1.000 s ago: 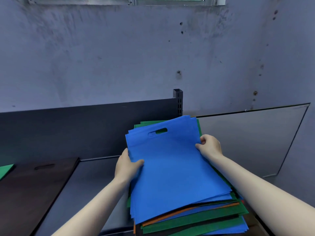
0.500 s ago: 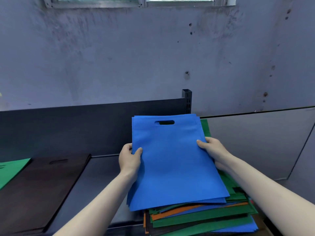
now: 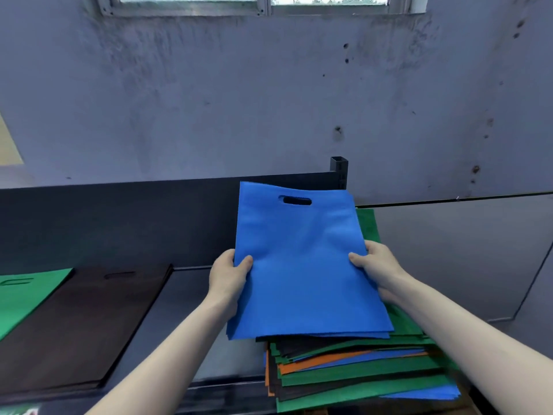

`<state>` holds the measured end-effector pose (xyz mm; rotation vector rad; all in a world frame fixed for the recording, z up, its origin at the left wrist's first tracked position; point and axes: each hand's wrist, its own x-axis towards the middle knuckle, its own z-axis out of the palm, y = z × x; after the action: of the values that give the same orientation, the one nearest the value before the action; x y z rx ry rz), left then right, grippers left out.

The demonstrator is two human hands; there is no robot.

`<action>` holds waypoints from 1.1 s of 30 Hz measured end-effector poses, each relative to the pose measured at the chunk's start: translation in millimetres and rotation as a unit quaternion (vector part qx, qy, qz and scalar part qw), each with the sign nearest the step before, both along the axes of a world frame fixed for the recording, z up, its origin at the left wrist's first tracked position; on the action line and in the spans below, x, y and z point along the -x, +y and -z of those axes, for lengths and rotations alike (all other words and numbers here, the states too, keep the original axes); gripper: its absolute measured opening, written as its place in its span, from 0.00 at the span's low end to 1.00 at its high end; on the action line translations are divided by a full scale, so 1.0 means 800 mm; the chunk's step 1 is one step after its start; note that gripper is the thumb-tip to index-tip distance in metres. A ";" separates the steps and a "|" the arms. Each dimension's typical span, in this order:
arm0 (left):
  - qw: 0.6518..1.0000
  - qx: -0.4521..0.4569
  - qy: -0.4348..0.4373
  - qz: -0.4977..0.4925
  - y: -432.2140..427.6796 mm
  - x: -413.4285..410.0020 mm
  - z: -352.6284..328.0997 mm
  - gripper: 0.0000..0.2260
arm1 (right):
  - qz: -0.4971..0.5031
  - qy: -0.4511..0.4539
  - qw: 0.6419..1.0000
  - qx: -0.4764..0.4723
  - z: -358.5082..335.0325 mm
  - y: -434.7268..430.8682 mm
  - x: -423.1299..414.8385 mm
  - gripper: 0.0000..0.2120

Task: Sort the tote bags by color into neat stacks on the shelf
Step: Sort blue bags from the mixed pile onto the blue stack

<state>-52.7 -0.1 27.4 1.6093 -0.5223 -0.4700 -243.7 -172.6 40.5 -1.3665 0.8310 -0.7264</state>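
A bunch of blue tote bags (image 3: 302, 265) with a cut-out handle is lifted off a mixed pile (image 3: 359, 372) of green, orange, black and blue bags at the lower right. My left hand (image 3: 229, 277) grips the blue bags' left edge, thumb on top. My right hand (image 3: 375, 265) grips their right edge the same way. On the shelf (image 3: 191, 310) to the left lie a dark brown stack (image 3: 77, 324) and a green stack (image 3: 24, 295) at the frame's edge.
A dark back panel (image 3: 134, 220) and an upright post (image 3: 339, 172) bound the shelf at the rear. A grey panel (image 3: 454, 259) leans against the wall on the right. Bare shelf surface lies between the brown stack and the mixed pile.
Both hands have raised the blue bags off the mixed pile and squared them up. They have drifted slightly left, and the view has turned left, showing more of the green stack.
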 end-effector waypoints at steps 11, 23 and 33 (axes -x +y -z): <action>0.999 0.008 -0.015 -0.029 0.082 -0.060 -0.021 0.06 | -0.074 0.034 0.994 0.067 -0.017 0.055 -0.064 0.10; 0.995 -0.092 -0.014 -0.036 0.191 -0.183 -0.004 0.05 | -0.086 0.205 0.954 0.202 0.024 0.140 -0.190 0.09; 0.984 -0.177 -0.009 0.013 0.194 -0.214 0.050 0.07 | -0.050 0.393 0.835 0.382 0.061 0.181 -0.225 0.14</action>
<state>118.7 155.2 -12.5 1.9499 -0.4932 -0.5922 -63.8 -27.6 -8.7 -2.5099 1.1417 -0.3883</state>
